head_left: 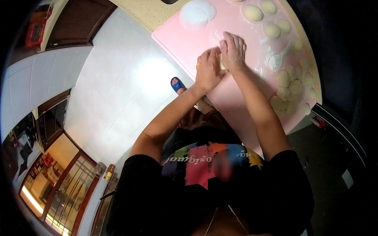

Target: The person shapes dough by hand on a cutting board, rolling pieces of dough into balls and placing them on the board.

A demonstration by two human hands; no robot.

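A pale piece of dough point(222, 62) lies on the pink mat point(177, 33), mostly covered by my two hands. My left hand point(208, 70), with a gold ring on one finger, curls round its left side. From the right, my right hand point(234, 51) presses against it with the fingers bent forward over the mat. A dusting of flour marks the mat just beyond my fingertips. To the right of my right hand sits a heap of flour with a spoon point(275, 61).
A white mound of flour point(198, 13) stands at the mat's far left corner. Several dough balls point(253, 13) rest at the far right; more pale dough pieces point(283, 78) cluster along the right edge. A speckled counter point(145, 13) borders the mat. Tiled floor point(118, 70) lies to the left.
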